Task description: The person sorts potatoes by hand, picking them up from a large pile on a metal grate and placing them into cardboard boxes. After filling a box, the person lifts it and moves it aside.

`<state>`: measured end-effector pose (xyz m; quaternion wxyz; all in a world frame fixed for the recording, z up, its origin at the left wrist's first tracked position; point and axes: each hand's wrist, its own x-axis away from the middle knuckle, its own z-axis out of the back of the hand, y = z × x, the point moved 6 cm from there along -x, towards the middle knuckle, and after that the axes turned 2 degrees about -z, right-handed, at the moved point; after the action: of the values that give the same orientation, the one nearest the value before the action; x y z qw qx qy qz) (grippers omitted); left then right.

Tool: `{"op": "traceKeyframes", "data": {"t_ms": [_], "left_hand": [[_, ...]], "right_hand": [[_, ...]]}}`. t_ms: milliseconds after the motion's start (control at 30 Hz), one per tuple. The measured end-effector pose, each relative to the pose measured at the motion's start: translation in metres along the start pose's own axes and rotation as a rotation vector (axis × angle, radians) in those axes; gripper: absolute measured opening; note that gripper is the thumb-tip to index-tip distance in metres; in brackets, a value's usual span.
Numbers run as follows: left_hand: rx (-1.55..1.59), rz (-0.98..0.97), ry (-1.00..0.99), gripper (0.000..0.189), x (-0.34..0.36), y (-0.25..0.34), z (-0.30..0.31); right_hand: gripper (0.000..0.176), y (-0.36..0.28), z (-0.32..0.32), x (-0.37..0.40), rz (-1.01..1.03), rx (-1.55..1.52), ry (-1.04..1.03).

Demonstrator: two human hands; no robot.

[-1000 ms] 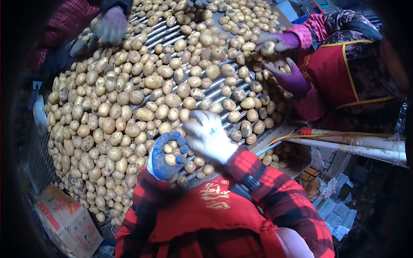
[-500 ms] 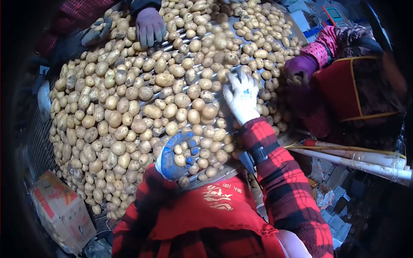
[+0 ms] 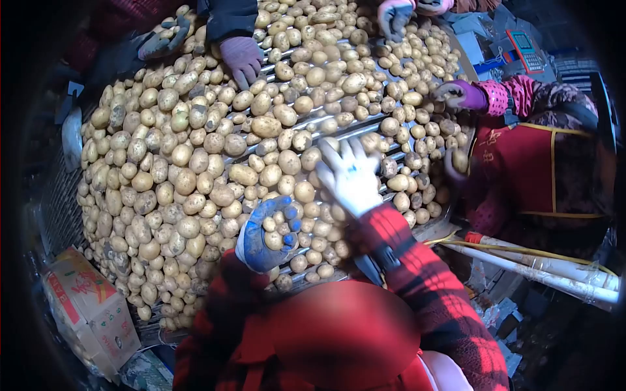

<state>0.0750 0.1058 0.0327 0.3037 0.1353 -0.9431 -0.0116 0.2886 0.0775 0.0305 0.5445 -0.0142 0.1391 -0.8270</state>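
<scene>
The left hand (image 3: 260,249) cups small potatoes (image 3: 272,240); the right hand (image 3: 354,179) spreads open over larger potatoes (image 3: 289,162). Likely firm, each suits an encircling grip.

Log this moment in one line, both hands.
left hand: cupping small potatoes | right hand: spread over larger potatoes | rollers: visible in gaps | cardboard box: lower left

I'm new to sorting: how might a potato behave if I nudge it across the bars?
The potatoes look rounded, so one would probably roll easily. Gaps between the metal bars might catch it. Dark, soil-like marks on some skins hint at a gritty grip.
</scene>
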Motion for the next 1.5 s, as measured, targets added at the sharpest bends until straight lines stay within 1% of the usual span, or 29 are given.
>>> {"op": "traceKeyframes", "data": {"t_ms": [33, 100, 200, 300, 367, 400, 500, 533, 567, 600, 633, 667, 700, 767, 800, 833, 900, 967, 1000, 1033, 1067, 1100, 1167, 1233, 1300, 1367, 1433, 1467, 1500], "left_hand": [[-0.052, -0.021, 0.045, 0.025, -0.003, 0.003, 0.013], [0.101, 0.01, -0.052, 0.026, -0.005, 0.002, 0.008], [0.131, 0.051, -0.183, 0.035, -0.005, 0.002, 0.029], [0.09, 0.049, -0.01, 0.037, -0.002, 0.005, 0.028], [0.158, 0.09, -0.119, 0.037, -0.008, 0.003, 0.017], [0.19, 0.109, -0.177, 0.037, -0.013, 0.003, 0.009], [0.134, 0.116, -0.058, 0.031, -0.025, 0.008, -0.008], [0.223, 0.129, -0.163, 0.033, -0.033, 0.008, -0.003], [0.309, 0.15, -0.267, 0.038, -0.041, 0.008, 0.003], [0.083, 0.075, -0.168, 0.041, -0.037, 0.011, 0.011], [-0.004, 0.025, -0.121, 0.044, -0.038, 0.016, 0.007], [-0.094, -0.02, -0.07, 0.047, -0.039, 0.021, 0.003], [-0.041, -0.022, -0.049, 0.048, -0.037, 0.02, -0.012], [-0.014, 0.021, -0.038, 0.051, -0.034, 0.016, -0.024], [-0.038, 0.047, -0.053, 0.052, -0.034, 0.018, -0.026], [-0.065, 0.068, -0.062, 0.053, -0.031, 0.02, -0.026], [0.105, 0.124, -0.165, 0.05, -0.032, 0.015, -0.012], [0.261, 0.175, -0.281, 0.047, -0.04, 0.014, -0.006], [0.285, 0.177, -0.245, 0.041, -0.038, 0.016, -0.017], [0.326, 0.168, -0.241, 0.04, -0.035, 0.02, -0.026], [0.365, 0.157, -0.236, 0.038, -0.031, 0.024, -0.033], [0.409, 0.147, -0.235, 0.037, -0.029, 0.026, -0.036], [0.39, 0.14, -0.361, 0.038, -0.033, 0.03, -0.039], [0.399, 0.124, -0.403, 0.042, -0.026, 0.029, -0.039], [0.43, 0.131, -0.389, 0.041, -0.021, 0.025, -0.035], [0.462, 0.14, -0.413, 0.04, -0.021, 0.019, -0.032], [0.502, 0.161, -0.452, 0.041, -0.026, 0.014, -0.032], [0.523, 0.173, -0.465, 0.042, -0.027, 0.011, -0.033], [0.557, 0.176, -0.391, 0.043, -0.028, 0.007, -0.037]], "right_hand": [[0.049, 0.004, 0.01, 0.018, -0.003, -0.027, -0.018], [0.055, 0.02, 0.017, 0.045, -0.022, -0.063, -0.097], [0.044, 0.033, 0.03, 0.05, 0.046, -0.065, -0.226], [0.037, 0.035, 0.056, -0.017, 0.1, -0.135, 0.138], [0.036, 0.03, 0.049, -0.072, 0.001, -0.132, 0.18], [0.036, 0.032, 0.027, -0.096, 0.0, -0.051, 0.132], [0.03, 0.035, -0.023, -0.152, -0.06, 0.18, -0.027], [0.025, 0.039, -0.022, -0.159, -0.009, 0.112, -0.063], [0.025, 0.05, -0.014, -0.153, -0.065, -0.143, -0.03], [0.028, 0.046, 0.002, -0.14, -0.155, -0.371, -0.073], [0.03, 0.037, 0.025, -0.128, -0.233, -0.592, -0.109], [0.036, 0.019, 0.036, -0.116, -0.159, -0.7, -0.279], [0.043, 0.002, 0.043, -0.093, -0.097, -0.806, -0.462], [0.051, -0.026, 0.054, -0.041, -0.11, -0.995, -0.716], [0.058, -0.016, 0.05, -0.042, 0.009, -0.764, -0.598], [0.058, 0.001, 0.031, -0.057, -0.016, -0.678, -0.469], [0.06, 0.029, 0.009, -0.097, -0.013, -0.445, -0.14], [0.062, 0.001, -0.029, -0.103, -0.044, 0.009, -0.08], [0.063, -0.012, -0.057, -0.086, -0.016, -0.079, 0.209], [0.062, -0.032, -0.044, -0.08, -0.082, -0.11, 0.156], [0.059, -0.051, -0.039, -0.067, -0.071, -0.159, 0.118], [0.054, -0.061, -0.03, -0.047, 0.064, -0.236, 0.067], [0.047, -0.067, -0.007, -0.017, 0.186, -0.339, 0.052], [0.039, -0.045, 0.003, -0.019, 0.175, -0.572, -0.087], [0.035, -0.01, 0.037, -0.024, 0.108, -0.371, 0.107], [0.04, 0.032, 0.032, -0.031, -0.059, 0.013, 0.267], [0.047, 0.071, 0.004, -0.054, -0.237, 0.227, 0.046], [0.042, 0.095, -0.028, -0.064, -0.191, 0.23, 0.066], [0.038, 0.103, -0.025, -0.086, -0.382, 0.145, -0.126]]}}
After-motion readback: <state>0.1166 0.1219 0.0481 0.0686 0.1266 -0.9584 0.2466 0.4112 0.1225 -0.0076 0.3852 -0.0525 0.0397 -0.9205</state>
